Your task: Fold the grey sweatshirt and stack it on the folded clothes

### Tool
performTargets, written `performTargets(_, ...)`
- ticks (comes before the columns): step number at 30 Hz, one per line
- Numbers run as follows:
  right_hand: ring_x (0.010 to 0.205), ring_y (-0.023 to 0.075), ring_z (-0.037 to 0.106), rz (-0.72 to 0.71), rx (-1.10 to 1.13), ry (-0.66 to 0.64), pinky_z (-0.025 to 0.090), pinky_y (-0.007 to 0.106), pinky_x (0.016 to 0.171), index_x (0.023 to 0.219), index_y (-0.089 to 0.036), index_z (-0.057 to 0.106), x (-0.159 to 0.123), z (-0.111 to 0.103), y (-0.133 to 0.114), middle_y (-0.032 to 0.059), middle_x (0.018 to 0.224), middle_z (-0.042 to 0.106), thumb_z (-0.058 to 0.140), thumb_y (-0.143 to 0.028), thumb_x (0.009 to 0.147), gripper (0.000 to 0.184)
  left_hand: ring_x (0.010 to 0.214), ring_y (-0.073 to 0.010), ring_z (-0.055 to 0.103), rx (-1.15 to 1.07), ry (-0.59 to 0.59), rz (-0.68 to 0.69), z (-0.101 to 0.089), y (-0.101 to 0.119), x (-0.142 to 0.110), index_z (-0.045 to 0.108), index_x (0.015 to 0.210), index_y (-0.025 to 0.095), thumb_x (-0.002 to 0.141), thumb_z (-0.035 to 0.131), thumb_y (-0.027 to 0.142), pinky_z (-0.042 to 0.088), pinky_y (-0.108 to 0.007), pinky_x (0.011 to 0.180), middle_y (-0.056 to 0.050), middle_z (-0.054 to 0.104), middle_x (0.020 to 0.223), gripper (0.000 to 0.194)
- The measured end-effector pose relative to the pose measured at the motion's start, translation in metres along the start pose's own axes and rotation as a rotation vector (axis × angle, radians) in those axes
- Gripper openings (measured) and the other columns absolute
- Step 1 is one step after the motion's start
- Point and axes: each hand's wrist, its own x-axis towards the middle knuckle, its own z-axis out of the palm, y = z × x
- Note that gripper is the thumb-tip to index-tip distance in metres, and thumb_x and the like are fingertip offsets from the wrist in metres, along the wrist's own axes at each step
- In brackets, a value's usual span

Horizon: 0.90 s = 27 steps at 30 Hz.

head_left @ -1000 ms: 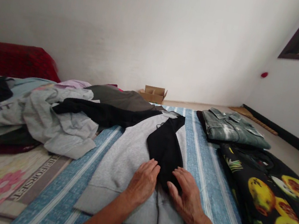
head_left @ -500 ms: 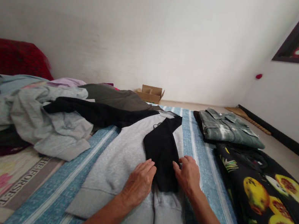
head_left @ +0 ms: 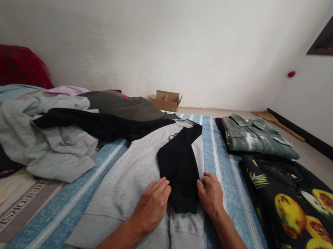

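A grey sweatshirt (head_left: 122,194) with black sleeves lies spread on the striped sheet in front of me. Its right-hand black sleeve (head_left: 179,169) is folded over the body, the cuff end pointing towards me. The other sleeve (head_left: 102,124) stretches out to the left over a heap of clothes. My left hand (head_left: 152,203) rests at the left edge of the folded sleeve, fingers together and curled onto the cloth; its thumb is hidden. On the opposite edge, my right hand (head_left: 210,194) pinches the sleeve between thumb and fingers.
Rumpled clothes, among them a grey garment (head_left: 43,145), pile up at the left. To the right lie a folded black garment with fruit print (head_left: 267,211) and a folded grey-green garment (head_left: 254,138). A cardboard box (head_left: 166,101) stands by the wall. Blue striped sheet (head_left: 53,216) lies underneath.
The view has shifted slightly. My right fingers have drawn closer together at the sleeve's edge. My left hand stays at the other edge, and the sweatshirt lies much as before.
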Motion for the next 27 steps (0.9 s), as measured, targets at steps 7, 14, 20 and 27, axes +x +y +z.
performTargets(7, 0.103, 0.0214, 0.059, 0.008, 0.049, -0.013, 0.042, 0.03, 0.093, 0.07, -0.018, 0.067, 0.0012, 0.0, 0.0054, 0.0107, 0.109, 0.064, 0.05, -0.025, 0.085, 0.023, 0.103, -0.0255, 0.061, 0.01, 0.014, 0.006, -0.0015, -0.0002, 0.0009, 0.065, 0.092, 0.009, 0.083, 0.037, 0.005, 0.053, -0.039, 0.088, -0.015, 0.067, 0.104, 0.029)
performTargets(14, 0.104, 0.022, 0.058, 0.022, 0.066, -0.011, 0.041, 0.031, 0.094, 0.069, -0.018, 0.066, 0.0014, 0.0008, 0.0048, 0.0111, 0.109, 0.063, 0.052, -0.028, 0.084, 0.023, 0.113, -0.0266, 0.055, -0.033, 0.051, 0.078, -0.0078, 0.004, 0.0019, 0.058, 0.113, 0.006, 0.081, 0.036, 0.004, 0.049, -0.043, 0.092, -0.016, 0.063, 0.114, 0.039)
performTargets(20, 0.102, 0.0225, 0.059, 0.011, 0.084, -0.004, 0.042, 0.032, 0.093, 0.066, -0.018, 0.065, 0.0012, 0.0006, 0.0053, 0.0117, 0.107, 0.064, 0.048, -0.027, 0.085, 0.027, 0.105, -0.0215, 0.06, -0.105, 0.037, 0.121, -0.0068, 0.007, 0.0034, 0.061, 0.108, 0.012, 0.081, 0.033, 0.001, 0.047, -0.043, 0.093, -0.011, 0.067, 0.107, 0.04)
performTargets(27, 0.102, 0.022, 0.059, 0.005, 0.102, 0.001, 0.043, 0.034, 0.093, 0.065, -0.02, 0.065, 0.0019, 0.0019, 0.0079, 0.0105, 0.106, 0.065, 0.047, -0.025, 0.086, 0.028, 0.096, -0.0188, 0.063, -0.153, 0.06, 0.103, -0.0049, 0.0077, 0.0055, 0.062, 0.098, 0.015, 0.085, 0.033, 0.002, 0.047, -0.039, 0.089, -0.008, 0.069, 0.099, 0.035)
